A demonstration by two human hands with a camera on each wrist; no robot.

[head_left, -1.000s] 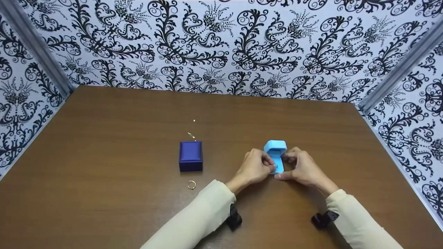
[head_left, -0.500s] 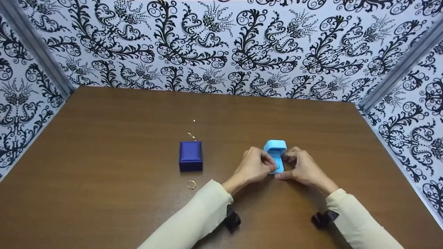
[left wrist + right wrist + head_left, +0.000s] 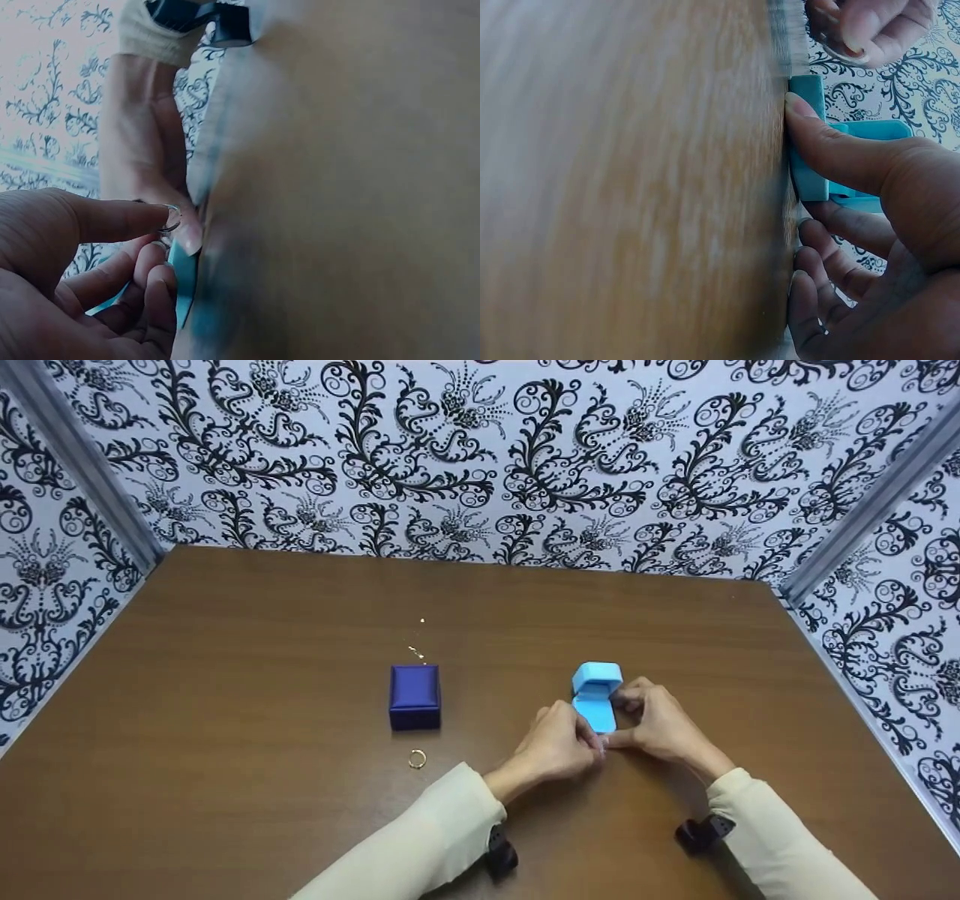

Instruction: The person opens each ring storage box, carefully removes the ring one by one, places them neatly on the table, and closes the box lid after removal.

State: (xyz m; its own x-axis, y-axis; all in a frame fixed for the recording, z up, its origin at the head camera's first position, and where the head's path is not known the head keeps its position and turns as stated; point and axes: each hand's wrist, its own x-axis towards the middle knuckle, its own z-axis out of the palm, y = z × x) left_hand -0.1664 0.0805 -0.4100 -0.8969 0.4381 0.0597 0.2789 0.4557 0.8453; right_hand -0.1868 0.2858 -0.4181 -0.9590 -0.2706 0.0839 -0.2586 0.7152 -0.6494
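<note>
A small light blue ring box [image 3: 595, 715] stands with its lid raised on the table, right of the middle. My right hand [image 3: 660, 727] grips it, thumb at the front and fingers along the right side; the right wrist view shows the thumb [image 3: 840, 150] lying across the base. My left hand [image 3: 556, 742] pinches a thin silver-coloured ring [image 3: 172, 218] between thumb and fingers, just in front of the box and apart from its cushion. In the head view the ring is hard to make out between the fingertips.
A dark blue box [image 3: 415, 695] with its lid down stands on the brown table [image 3: 262, 675] to the left. In front of it lies a gold ring [image 3: 417, 759]; behind it, a fine gold chain [image 3: 417, 653]. Patterned walls [image 3: 480, 472] enclose the back and sides.
My left hand has drawn back from the box cushion toward the front edge, carrying the ring out of the box. The right hand and the box have stayed in place.
</note>
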